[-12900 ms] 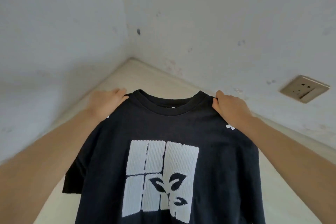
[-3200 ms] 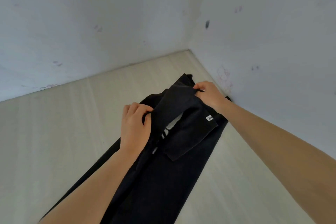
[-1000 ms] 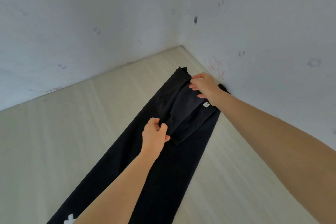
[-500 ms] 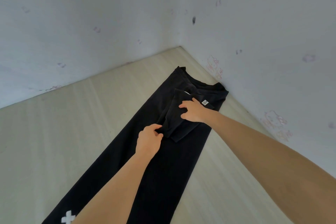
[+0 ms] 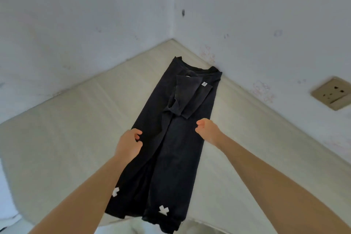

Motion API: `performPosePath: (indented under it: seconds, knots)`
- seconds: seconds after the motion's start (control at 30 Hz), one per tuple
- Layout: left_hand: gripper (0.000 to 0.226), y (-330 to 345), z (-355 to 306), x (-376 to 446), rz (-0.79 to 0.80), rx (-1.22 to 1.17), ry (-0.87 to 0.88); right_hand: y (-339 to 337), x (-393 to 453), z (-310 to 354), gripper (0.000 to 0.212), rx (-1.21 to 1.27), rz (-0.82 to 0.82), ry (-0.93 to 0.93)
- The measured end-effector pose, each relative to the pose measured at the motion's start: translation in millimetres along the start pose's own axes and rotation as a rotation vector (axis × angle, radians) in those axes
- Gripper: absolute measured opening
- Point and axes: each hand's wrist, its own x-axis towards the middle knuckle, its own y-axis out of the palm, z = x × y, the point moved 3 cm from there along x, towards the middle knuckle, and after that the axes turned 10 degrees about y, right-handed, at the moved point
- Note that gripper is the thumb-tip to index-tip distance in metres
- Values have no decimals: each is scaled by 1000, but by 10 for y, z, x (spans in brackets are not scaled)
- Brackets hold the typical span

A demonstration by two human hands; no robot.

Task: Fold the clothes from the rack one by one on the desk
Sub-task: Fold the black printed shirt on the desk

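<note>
At the long edges of the black T-shirt [image 5: 176, 148]: left hand [image 5: 129, 145], fingers curled at the left edge, seemingly pinching cloth; right hand [image 5: 208, 131], fingers curled beside the right edge (whether it holds fabric cannot be told). Shirt lies as a narrow strip on the pale desk [image 5: 76, 119], collar toward the wall corner, sleeves folded inward, hem over the near edge. Wall socket [image 5: 331, 93] at right.
</note>
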Motion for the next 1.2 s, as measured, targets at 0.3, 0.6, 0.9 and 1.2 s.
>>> performPosePath:
  seconds: [0.3,0.6,0.9,1.2]
  knots:
    - [35,-373,844,-567,146,109,79,1031,-1193,-929,36,468,-142,343]
    - [26,-402,1126,-926,188,1,-13,1677,-1743,-1140,19,537,-145,430]
    - [13,-486,1090,-1113,215,-159,28,1757,-1938,-1065,12,334,-192,362]
    - [21,-871,714,-1044,290,-417,135,1378,-2248,-728,29,550,-291,228]
